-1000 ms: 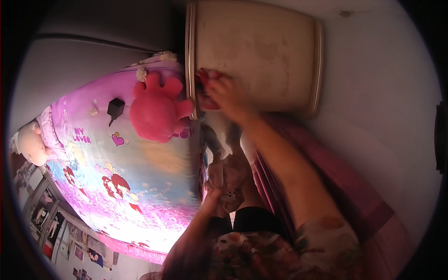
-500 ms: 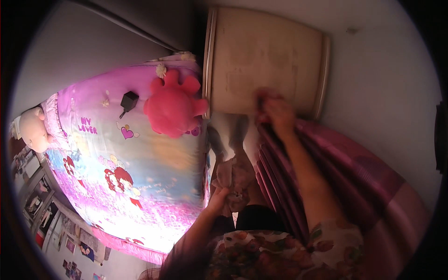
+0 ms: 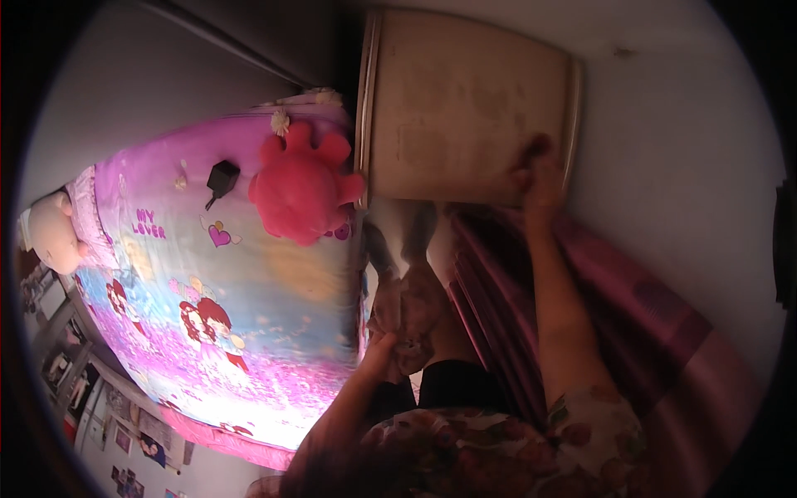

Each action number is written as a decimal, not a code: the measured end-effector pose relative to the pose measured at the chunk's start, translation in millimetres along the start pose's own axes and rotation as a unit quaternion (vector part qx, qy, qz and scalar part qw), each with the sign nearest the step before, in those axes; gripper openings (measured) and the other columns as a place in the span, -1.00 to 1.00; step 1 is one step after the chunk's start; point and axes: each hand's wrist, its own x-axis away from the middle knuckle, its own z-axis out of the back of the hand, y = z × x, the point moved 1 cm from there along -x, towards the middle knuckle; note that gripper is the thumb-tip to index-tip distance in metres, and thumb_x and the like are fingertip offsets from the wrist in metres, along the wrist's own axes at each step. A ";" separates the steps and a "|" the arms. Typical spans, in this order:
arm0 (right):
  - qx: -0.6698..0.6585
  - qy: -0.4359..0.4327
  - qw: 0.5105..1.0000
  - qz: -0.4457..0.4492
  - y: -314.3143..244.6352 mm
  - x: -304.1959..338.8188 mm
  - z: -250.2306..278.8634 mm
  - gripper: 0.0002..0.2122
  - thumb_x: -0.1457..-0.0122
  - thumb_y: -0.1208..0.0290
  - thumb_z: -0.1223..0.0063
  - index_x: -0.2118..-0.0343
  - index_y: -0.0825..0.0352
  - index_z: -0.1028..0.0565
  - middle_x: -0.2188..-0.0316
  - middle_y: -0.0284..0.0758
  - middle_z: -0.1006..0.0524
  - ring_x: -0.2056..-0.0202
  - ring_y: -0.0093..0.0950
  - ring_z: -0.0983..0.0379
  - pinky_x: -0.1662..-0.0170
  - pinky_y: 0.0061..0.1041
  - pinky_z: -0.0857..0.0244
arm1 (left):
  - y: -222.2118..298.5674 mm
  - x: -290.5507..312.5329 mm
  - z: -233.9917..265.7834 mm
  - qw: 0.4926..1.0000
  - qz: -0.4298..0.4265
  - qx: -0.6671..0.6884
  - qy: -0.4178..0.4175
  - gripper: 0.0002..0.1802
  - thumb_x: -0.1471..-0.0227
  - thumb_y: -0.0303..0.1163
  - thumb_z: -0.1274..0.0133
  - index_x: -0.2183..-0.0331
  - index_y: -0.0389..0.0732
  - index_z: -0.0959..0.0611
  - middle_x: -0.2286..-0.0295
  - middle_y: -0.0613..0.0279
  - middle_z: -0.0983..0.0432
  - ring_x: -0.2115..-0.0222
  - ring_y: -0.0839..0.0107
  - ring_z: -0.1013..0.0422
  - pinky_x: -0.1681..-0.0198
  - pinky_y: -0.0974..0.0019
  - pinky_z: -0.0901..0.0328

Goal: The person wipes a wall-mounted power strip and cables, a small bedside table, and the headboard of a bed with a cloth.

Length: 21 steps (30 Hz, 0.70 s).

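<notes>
The pale, crumpled cloth (image 3: 418,309) hangs in front of my legs, with my left hand (image 3: 383,342) closed on it. My right hand (image 3: 543,187) reaches over the near right part of a wooden cabinet's tan top (image 3: 465,91), by its right edge. In its fingers is a small dark reddish thing (image 3: 533,151), too blurred to name, seemingly against the surface. Faint darker patches mark that top.
To the left is a bed with a printed pink and blue cover (image 3: 282,332). On it lie a red plush toy (image 3: 300,187) and a black boxy object (image 3: 222,180). A dark pink curtain (image 3: 614,274) hangs beside my right arm, near the pale wall (image 3: 672,149).
My right hand has moved right across the cabinet top, from near its front middle to the right edge, with the dark reddish thing. My left hand still grips the cloth, slightly further left.
</notes>
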 end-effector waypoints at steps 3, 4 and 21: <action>-0.080 0.192 0.959 -0.190 7.5 5.6 -6.4 -0.81 -0.13 0.39 0.22 0.43 0.35 -0.45 0.35 -0.24 -0.43 0.30 -0.30 -0.34 0.19 -0.38 -0.23 | -4.0 4.0 2.5 0.991 0.058 0.124 -0.010 -0.47 0.12 -0.37 0.05 0.04 -0.15 -0.23 0.26 0.18 -0.35 0.33 0.34 -0.37 0.33 0.37 -0.34; -0.055 0.246 0.959 -0.133 12.7 8.3 -26.4 -0.83 -0.08 0.39 0.18 0.38 0.33 -0.46 0.33 -0.23 -0.43 0.26 -0.30 -0.33 0.14 -0.35 -0.21 | -8.3 0.3 -3.3 0.989 0.047 0.132 -0.040 -0.47 0.10 -0.38 0.06 0.03 -0.13 -0.22 0.27 0.17 -0.35 0.33 0.34 -0.37 0.34 0.38 -0.34; 0.107 0.112 0.927 0.342 -50.3 25.3 -26.8 -0.70 0.05 0.38 0.08 0.19 0.15 -0.46 0.05 -0.38 -0.31 0.05 -0.31 -0.19 0.07 -0.11 -0.10 | -28.0 -15.4 0.3 0.998 0.026 -0.023 -0.044 -0.47 0.00 -0.36 0.15 -0.04 -0.13 -0.15 0.23 0.17 -0.34 0.25 0.35 -0.33 0.25 0.38 -0.28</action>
